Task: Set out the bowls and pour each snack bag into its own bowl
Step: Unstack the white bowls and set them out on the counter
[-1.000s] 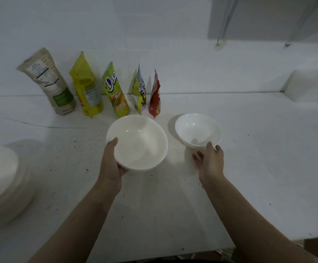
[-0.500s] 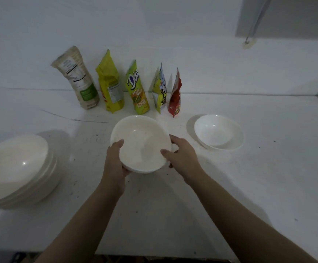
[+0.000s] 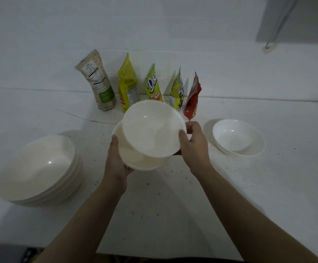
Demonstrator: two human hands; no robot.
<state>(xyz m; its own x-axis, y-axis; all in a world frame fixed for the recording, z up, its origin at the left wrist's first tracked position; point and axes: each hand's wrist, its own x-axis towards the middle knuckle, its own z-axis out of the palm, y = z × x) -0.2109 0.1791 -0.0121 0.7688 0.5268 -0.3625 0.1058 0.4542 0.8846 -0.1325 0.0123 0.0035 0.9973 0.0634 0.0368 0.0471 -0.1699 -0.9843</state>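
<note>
Above the white counter (image 3: pixel 173 205) I hold two nested white bowls. My right hand (image 3: pixel 193 143) grips the rim of the upper bowl (image 3: pixel 150 130), which is lifted and tilted off the lower bowl (image 3: pixel 135 158). My left hand (image 3: pixel 116 158) grips the lower bowl from its left side and underneath. One white bowl (image 3: pixel 238 136) sits on the counter to the right. Several snack bags stand along the back wall: a beige bag (image 3: pixel 97 82), a yellow bag (image 3: pixel 127 84), a green bag (image 3: pixel 153 84), a yellow-blue bag (image 3: pixel 177 90) and a red bag (image 3: pixel 192 99).
A stack of larger white bowls (image 3: pixel 38 168) sits at the left of the counter. A thin crack (image 3: pixel 82 117) runs across the counter near the bags. The counter's front edge (image 3: pixel 154 257) runs along the bottom of the view.
My right hand left the right bowl, came over to the held bowls and has lifted the upper one off the lower. The view has shifted left.
</note>
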